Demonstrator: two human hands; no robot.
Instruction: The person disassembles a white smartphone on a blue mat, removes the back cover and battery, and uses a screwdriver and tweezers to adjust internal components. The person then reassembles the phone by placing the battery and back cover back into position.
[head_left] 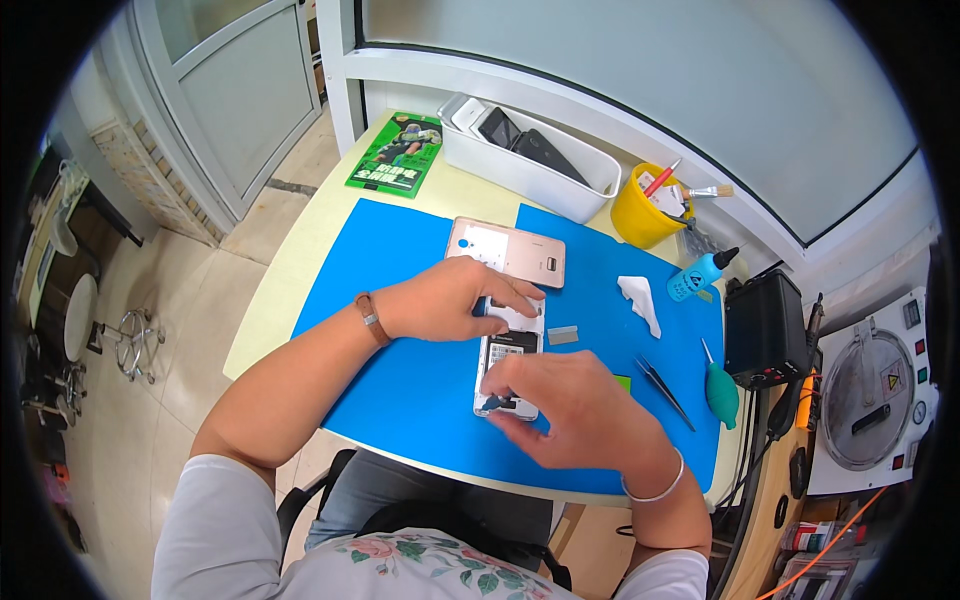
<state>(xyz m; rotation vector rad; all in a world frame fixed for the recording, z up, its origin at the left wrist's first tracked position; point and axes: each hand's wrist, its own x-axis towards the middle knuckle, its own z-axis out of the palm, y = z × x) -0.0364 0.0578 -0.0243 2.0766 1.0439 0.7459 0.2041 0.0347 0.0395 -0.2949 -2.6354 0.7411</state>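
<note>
Nearest: right hand point(570, 405), at the phone's 6 o'clock end, fingertips and thumb bent in over it. A dark blue bit point(490, 403) shows at the fingertips, too small to identify; whether they clamp it, cannot tell.

Open phone point(525, 377) lies on the blue mat point(400, 400), dark battery point(512, 346) exposed mid-body, long side running roughly 6 to 12 o'clock, between the two hands.

Left hand point(450, 298) comes in from 9 o'clock, over the phone's upper end. Thumb and forefinger stand apart; how hard they press, cannot tell.

Handling, my judgement: steady the upper end with light, even pressure, work the lower end with fingertips only, avoid levering against the battery. Keep the phone flat.

From the phone outward: small grey strip point(563, 335) just beside, between 2 and 3 o'clock; best kept clear of the right wrist. Pinkish back cover point(520, 255) at 12. White tissue point(640, 303) at 2. Tweezers point(667, 393) between 3 and 4, handy for small parts; green air blower point(721, 395) beyond, good for dust.

Farther: yellow bucket point(645, 215), between 1 and 2; white box point(520, 175) of phones at 12.
</note>
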